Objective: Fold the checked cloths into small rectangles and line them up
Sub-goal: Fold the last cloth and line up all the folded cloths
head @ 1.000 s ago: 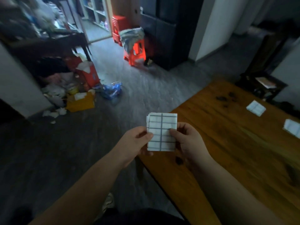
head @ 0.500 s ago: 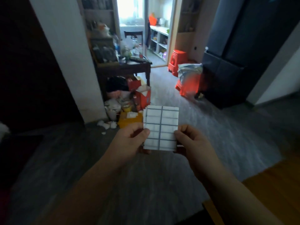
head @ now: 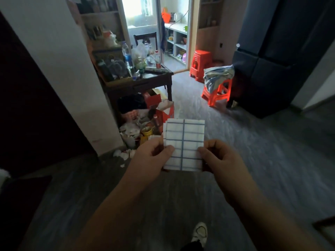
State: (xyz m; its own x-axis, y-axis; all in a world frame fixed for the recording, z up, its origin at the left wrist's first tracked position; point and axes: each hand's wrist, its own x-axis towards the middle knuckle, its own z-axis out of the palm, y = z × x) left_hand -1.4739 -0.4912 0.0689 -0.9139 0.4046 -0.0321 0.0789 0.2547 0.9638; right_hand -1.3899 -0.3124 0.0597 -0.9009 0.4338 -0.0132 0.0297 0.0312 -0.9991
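A white cloth with a blue check (head: 184, 144), folded into a small upright rectangle, is held in front of me over the grey floor. My left hand (head: 151, 156) pinches its left edge between thumb and fingers. On the other side my right hand (head: 218, 157) grips the right edge the same way. The lower corners of the cloth are partly covered by my thumbs. No table and no other folded cloths are in view.
A white pillar (head: 59, 75) stands to the left, with a cluttered dark side table (head: 145, 78) and a heap of boxes and litter (head: 145, 127) on the floor beside it. Orange stools (head: 216, 93) and a dark fridge (head: 275, 57) stand ahead on the right. A shoe (head: 199, 231) shows below.
My view has swung left, away from the wooden table with its folded cloths, which has dropped out of sight. Both hands still hold the folded cloth the same way.
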